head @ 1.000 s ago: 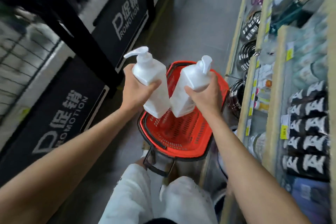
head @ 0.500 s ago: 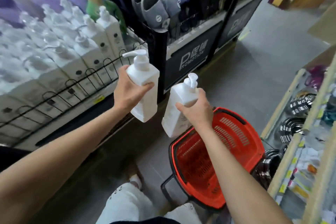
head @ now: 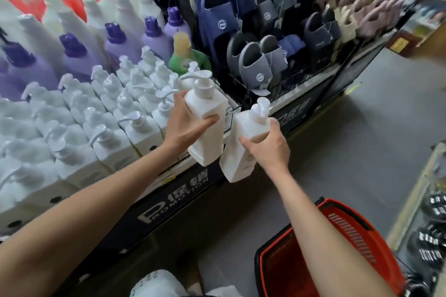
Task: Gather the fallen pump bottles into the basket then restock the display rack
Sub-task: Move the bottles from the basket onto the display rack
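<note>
At the rack's front edge, your left hand has its fingers wrapped round a white square plastic pump bottle, held upright, nozzle pointing left, over the right end of the white bottle rows. Your right hand grips a second white pump bottle by its shoulder, fingers closed on it, bottle tilted with its base toward you, just beside and lower than the first; cannot tell if the two touch. Both bottles are in the air, above the black display rack with "PROMOTION" lettering. Rows of matching white pump bottles fill the rack left of your hands; purple capped bottles behind them. Slippers in the next section, right. Red plastic shopping basket on the grey floor, lower right, under your right forearm.
</note>
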### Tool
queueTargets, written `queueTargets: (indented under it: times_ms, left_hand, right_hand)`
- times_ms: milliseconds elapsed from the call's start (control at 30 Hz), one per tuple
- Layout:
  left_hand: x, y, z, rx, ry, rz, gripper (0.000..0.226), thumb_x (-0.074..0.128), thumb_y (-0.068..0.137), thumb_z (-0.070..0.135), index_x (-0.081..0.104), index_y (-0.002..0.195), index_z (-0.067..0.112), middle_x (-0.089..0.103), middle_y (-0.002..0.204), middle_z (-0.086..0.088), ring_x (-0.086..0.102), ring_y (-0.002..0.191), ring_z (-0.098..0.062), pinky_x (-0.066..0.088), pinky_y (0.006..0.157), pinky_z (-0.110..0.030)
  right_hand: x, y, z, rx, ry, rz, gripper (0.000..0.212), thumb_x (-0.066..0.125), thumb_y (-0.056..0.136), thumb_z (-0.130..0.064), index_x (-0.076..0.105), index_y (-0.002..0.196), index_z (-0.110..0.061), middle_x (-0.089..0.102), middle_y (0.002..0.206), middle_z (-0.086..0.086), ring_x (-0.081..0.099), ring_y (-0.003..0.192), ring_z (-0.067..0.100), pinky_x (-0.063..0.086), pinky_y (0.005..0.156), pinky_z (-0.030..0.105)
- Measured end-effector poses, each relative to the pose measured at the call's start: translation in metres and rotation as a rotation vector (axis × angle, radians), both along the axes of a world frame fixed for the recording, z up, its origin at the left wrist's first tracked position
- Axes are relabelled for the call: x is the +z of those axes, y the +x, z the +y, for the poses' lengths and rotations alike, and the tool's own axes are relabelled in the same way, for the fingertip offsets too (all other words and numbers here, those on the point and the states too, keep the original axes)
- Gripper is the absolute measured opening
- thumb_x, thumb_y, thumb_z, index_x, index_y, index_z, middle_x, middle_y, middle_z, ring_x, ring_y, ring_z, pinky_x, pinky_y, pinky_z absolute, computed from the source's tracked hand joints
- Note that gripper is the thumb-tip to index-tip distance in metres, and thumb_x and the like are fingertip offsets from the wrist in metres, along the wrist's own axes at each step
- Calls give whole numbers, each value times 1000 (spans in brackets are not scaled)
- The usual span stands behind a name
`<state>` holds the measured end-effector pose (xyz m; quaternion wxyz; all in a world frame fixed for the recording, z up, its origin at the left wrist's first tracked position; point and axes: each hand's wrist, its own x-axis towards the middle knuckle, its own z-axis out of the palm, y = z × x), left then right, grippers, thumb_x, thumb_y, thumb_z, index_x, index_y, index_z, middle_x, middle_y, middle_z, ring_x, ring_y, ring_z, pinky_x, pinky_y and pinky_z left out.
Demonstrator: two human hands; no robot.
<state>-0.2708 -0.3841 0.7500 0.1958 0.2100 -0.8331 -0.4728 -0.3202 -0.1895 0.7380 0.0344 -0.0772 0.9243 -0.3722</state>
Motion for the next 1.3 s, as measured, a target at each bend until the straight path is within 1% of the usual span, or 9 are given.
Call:
queueTargets:
  times_ms: [100, 333, 500, 700, 767, 833, 933, 1100, 1300]
  left_hand:
    - [11, -23, -15, -10, -44, 42, 81, 81, 68, 37, 29, 127, 16, 49, 115, 2, 52, 105, -18, 48, 89, -41]
    - [19, -68, -29, 38, -98, 50, 81, 79, 66, 41, 31, 127, 19, 52, 118, 2, 53, 105, -19, 46, 85, -37]
    - [14, -103, -36, 173, -92, 1, 78, 78, 65, 45, 32, 123, 23, 53, 113, 6, 56, 103, -21, 47, 82, -37]
    - [9, -151, -32, 409, -66, -53, 79, 76, 62, 51, 33, 122, 23, 55, 118, 4, 57, 106, -26, 44, 84, -36]
    - [11, -164, -29, 486, -72, -48, 82, 77, 61, 51, 33, 124, 21, 53, 122, 3, 55, 110, -25, 44, 86, -38]
    - [12, -171, -27, 576, -93, -47, 85, 80, 62, 47, 35, 127, 17, 51, 127, 0, 53, 115, -25, 44, 89, -39]
    - [9, -174, -28, 709, -115, -44, 88, 81, 62, 45, 35, 130, 13, 48, 131, -4, 50, 120, -25, 43, 90, -39]
    - [7, -174, -23, 915, -140, -59, 92, 81, 62, 47, 35, 133, 11, 45, 131, -6, 47, 120, -25, 41, 89, -39]
    - [5, -186, -8, 1048, -157, -45, 87, 80, 65, 44, 34, 134, 15, 39, 133, -6, 45, 122, -27, 44, 87, -43]
  right_hand:
    - [8, -23, -18, -5, -11, 32, 78, 75, 72, -44, 37, 133, -15, 56, 122, 5, 54, 113, 26, 42, 78, 35]
    - [15, -77, -37, 26, 12, 85, 77, 75, 69, -47, 39, 131, -18, 58, 117, 5, 56, 109, 28, 46, 79, 38]
    - [20, -131, -53, 118, 28, 109, 76, 74, 71, -49, 39, 130, -16, 59, 116, 6, 56, 109, 29, 44, 77, 38]
    - [27, -210, -71, 312, 37, 149, 67, 72, 67, -53, 44, 118, -20, 54, 97, -5, 59, 100, 27, 39, 72, 35]
    - [31, -233, -78, 372, 31, 150, 69, 72, 65, -56, 45, 117, -20, 60, 101, -1, 60, 101, 28, 41, 74, 35]
    - [33, -248, -87, 437, 37, 144, 79, 64, 58, -65, 46, 119, -19, 64, 108, 4, 60, 103, 30, 44, 78, 39]
    - [33, -263, -101, 553, 36, 188, 85, 49, 49, -74, 46, 114, -19, 65, 104, 5, 61, 99, 31, 43, 74, 38]
    - [40, -283, -114, 687, 12, 202, 66, 70, 64, -60, 46, 109, -18, 60, 91, -1, 62, 95, 31, 39, 70, 36]
    - [53, -303, -124, 710, -78, 219, 69, 69, 62, -62, 45, 109, -17, 64, 99, 1, 61, 96, 30, 33, 67, 32]
